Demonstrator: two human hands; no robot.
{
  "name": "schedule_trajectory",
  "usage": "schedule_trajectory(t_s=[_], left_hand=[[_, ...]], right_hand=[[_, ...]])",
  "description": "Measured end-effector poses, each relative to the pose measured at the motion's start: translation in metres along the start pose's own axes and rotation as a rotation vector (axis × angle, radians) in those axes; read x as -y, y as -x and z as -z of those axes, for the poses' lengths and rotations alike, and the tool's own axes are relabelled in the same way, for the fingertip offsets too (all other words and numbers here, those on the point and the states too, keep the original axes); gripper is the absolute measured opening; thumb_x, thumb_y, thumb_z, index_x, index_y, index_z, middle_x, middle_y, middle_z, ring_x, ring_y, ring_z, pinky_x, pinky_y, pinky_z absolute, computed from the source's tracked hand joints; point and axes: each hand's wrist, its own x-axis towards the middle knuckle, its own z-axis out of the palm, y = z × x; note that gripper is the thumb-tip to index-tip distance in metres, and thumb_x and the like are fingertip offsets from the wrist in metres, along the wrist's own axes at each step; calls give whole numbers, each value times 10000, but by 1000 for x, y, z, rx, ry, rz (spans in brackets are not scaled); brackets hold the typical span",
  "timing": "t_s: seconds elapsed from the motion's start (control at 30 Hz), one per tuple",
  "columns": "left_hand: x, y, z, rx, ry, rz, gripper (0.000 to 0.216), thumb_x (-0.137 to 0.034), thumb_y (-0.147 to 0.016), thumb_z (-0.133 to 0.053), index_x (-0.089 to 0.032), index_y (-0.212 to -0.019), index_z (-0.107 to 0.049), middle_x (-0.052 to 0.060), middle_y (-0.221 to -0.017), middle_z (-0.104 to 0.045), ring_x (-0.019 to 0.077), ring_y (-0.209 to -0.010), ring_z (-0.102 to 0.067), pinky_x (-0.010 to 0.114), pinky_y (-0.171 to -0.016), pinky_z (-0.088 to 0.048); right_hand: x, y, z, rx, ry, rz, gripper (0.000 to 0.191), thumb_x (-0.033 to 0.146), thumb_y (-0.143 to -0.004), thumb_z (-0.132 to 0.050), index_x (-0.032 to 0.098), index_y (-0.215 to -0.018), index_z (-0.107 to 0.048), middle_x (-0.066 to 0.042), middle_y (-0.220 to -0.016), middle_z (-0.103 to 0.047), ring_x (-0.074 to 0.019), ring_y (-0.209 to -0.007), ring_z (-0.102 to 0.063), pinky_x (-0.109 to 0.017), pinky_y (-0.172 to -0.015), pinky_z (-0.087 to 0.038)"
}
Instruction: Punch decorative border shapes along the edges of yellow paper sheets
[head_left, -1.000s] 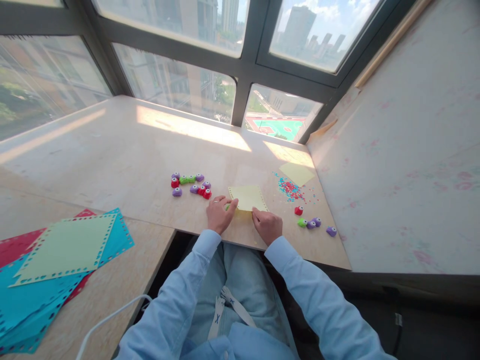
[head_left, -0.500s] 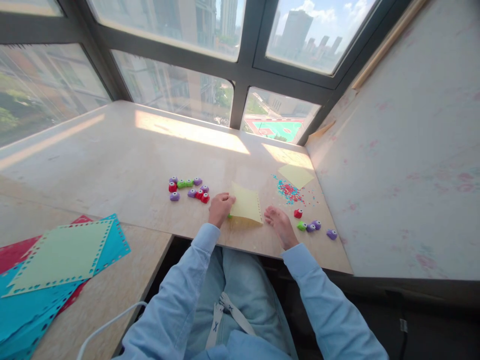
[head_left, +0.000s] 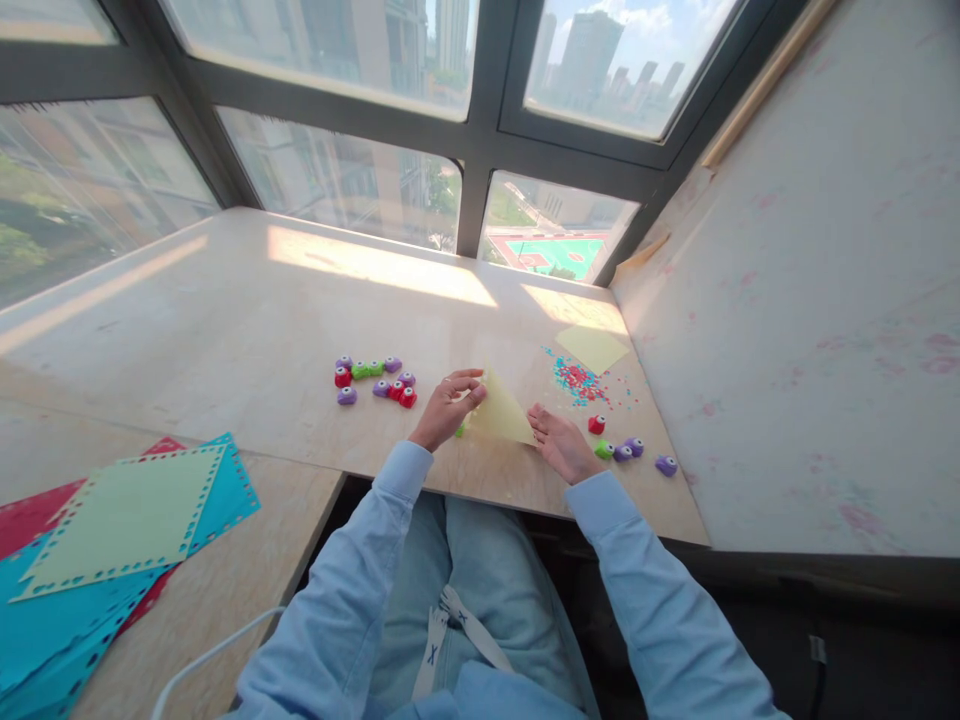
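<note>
My left hand (head_left: pixel 444 410) pinches the far left corner of a pale yellow paper sheet (head_left: pixel 501 416) and holds it tilted up off the beige tabletop (head_left: pixel 247 320). A small green punch shows just below that hand. My right hand (head_left: pixel 559 443) grips the sheet's near right corner, fingers curled on its edge. A cluster of small red, green and purple punches (head_left: pixel 373 378) lies left of my left hand. Several more punches (head_left: pixel 626 450) lie right of my right hand.
A second yellow sheet (head_left: pixel 592 348) lies at the far right, with a scatter of red and blue paper bits (head_left: pixel 579 380) beside it. Punched teal, red and green sheets (head_left: pixel 112 530) are stacked on the lower table at left. Windows run behind; a wall stands at right.
The yellow sheet lay flat a second ago; it has been lifted and turned between both hands. My right hand let go briefly, then took the near corner again.
</note>
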Motion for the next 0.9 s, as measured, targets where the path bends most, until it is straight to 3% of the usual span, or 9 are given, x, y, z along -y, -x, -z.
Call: schedule_trajectory(t_s=[0.17, 0.37, 0.5, 0.6, 0.73, 0.9], left_hand=[[7, -1, -1, 30, -29, -24, 203, -319, -880, -582, -173, -778, -680, 111, -1277, -632, 245, -1137, -599, 370, -885, -504], [21, 4, 9, 4, -265, -86, 276, -369, -924, -511, -173, -956, -703, 109, -1103, -709, 240, -1074, -630, 416, -933, -502], [38, 20, 26, 111, -396, -179, 292, -323, -831, -651, -198, -1092, -688, 92, -1130, -711, 246, -1081, -637, 427, -986, -481], [51, 30, 34, 163, -422, -214, 343, -192, -773, -682, -194, -1115, -687, 90, -1108, -721, 237, -1037, -656, 393, -936, -509], [60, 34, 33, 139, -438, -231, 325, -85, -755, -638, -195, -1053, -711, 74, -1029, -744, 218, -945, -679, 359, -860, -533], [66, 33, 28, 87, -413, -237, 290, -96, -762, -653, -198, -1023, -726, 74, -1004, -756, 220, -907, -689, 358, -827, -542]], right_hand=[[4, 0, 6, 78, 140, 42, 253, 417, -724, -760, 197, -839, -708, -63, -831, -757, -208, -742, -714, -313, -657, -579], [2, -7, 26, -55, 238, 107, 340, 362, -550, -864, 162, -787, -723, -38, -724, -746, -157, -606, -673, -235, -538, -527], [1, -12, 32, -114, 269, 181, 342, 365, -541, -850, 170, -790, -721, -28, -738, -750, -163, -665, -691, -247, -620, -549], [-3, -16, 32, -115, 282, 212, 333, 372, -551, -834, 169, -790, -721, -28, -741, -750, -172, -686, -701, -269, -677, -562], [-11, -22, 28, -99, 293, 219, 338, 377, -568, -813, 166, -817, -726, -30, -734, -751, -186, -684, -712, -301, -714, -577], [-16, -30, 25, -86, 297, 207, 324, 375, -570, -804, 171, -809, -724, -37, -741, -757, -202, -683, -722, -325, -717, -591]])
